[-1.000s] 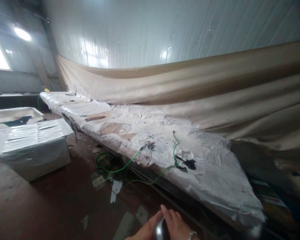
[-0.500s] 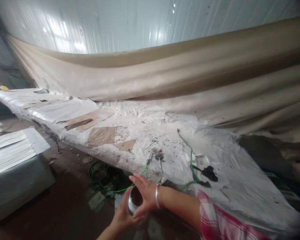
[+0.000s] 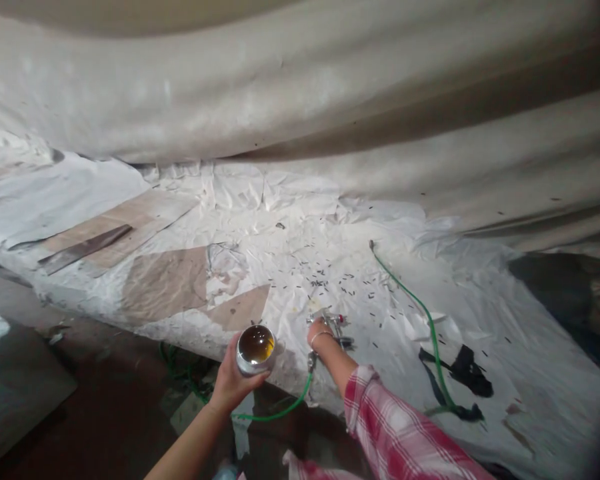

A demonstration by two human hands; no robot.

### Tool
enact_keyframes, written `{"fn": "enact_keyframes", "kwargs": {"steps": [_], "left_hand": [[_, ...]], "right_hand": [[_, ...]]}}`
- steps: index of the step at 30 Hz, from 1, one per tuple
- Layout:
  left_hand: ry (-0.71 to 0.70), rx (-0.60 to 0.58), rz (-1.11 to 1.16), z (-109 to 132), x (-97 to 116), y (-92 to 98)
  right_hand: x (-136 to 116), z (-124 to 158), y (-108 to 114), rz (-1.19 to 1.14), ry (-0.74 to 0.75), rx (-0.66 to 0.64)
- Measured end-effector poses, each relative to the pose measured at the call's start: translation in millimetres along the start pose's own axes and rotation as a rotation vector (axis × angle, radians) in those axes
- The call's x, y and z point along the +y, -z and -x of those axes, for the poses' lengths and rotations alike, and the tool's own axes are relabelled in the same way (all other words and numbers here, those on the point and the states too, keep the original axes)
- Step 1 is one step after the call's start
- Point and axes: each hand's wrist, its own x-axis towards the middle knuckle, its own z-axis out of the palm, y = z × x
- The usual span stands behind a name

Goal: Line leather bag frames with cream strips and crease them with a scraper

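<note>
My left hand is wrapped round a shiny metal cup whose open top shows a dark amber liquid. It hangs just in front of the bench's near edge. My right hand, with a bangle on the wrist and a red-and-white checked sleeve behind it, reaches onto the bench and closes on a small metal spray gun. A green hose runs down from the gun over the edge. The bench is covered in crumpled white plastic sheeting.
A second green hose crosses the sheeting to a black rag on the right. Brown paper patches and a dark strip lie at the left. Beige cloth hangs behind the bench. The dark floor lies below left.
The view has swung down and closer to the bench. My right hand left the cup and reached to the spray gun. My left hand now holds the cup alone, its top open.
</note>
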Motion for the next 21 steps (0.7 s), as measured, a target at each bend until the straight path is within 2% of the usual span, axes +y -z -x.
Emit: {"fn": "enact_keyframes", "kwargs": {"steps": [3,6,9,11,14,16,18,21], "left_hand": [[0.020,-0.013,0.004,-57,-30,-2.4],[0.044,-0.053,0.006,-109,-65,-4.7],[0.022,-0.081,0.036,-154,-97,-6.3],[0.014,-0.123,0.073,-177,-112,-5.5],[0.008,-0.227,0.118,-198,-125,-0.1],[-0.012,-0.279,0.129,-206,-130,5.2],[-0.037,-0.315,0.138,-208,-136,10.3],[-0.064,-0.354,0.160,-208,-149,15.7]], "right_hand": [[-2,-30,-20,0.158,-0.201,-0.075],[-6,-44,-31,0.241,-0.307,-0.097],[-9,-45,-29,0.305,-0.357,-0.065],[-11,-40,-19,0.305,-0.389,0.020],[-21,-29,5,0.135,-0.436,0.251],[-38,-21,24,-0.076,-0.392,0.432],[-64,-13,43,-0.291,-0.303,0.563],[-118,-4,59,-0.529,-0.122,0.642]]}}
